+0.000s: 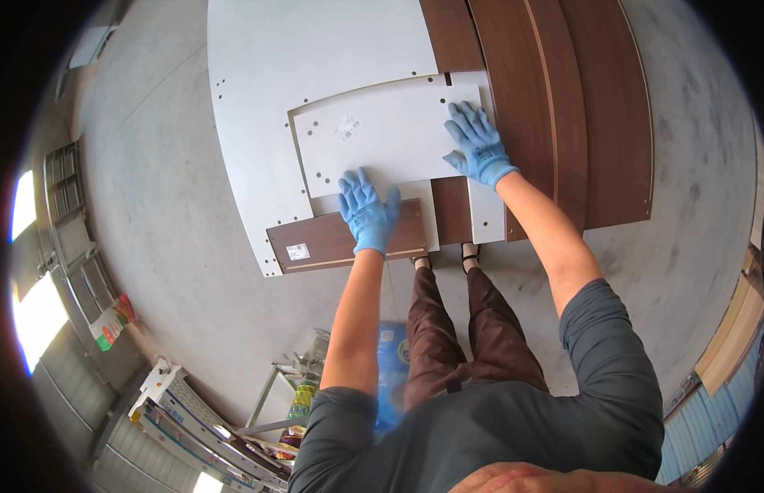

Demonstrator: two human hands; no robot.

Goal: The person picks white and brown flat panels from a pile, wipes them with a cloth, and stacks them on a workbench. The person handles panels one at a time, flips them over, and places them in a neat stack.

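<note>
White panel lay flat on the larger white board, ahead of the person. Left hand sat at its near edge, right hand on its right end; both open-fingered, gripping nothing. Long axis ran left-right, right end slightly farther out.

white label on brown board; sticker on white panel; dark print on gloves; unreadable

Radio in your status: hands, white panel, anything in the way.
Left hand open, over near edge of white panel. Right hand open, over its right end. Small brown board beneath left hand.
</note>
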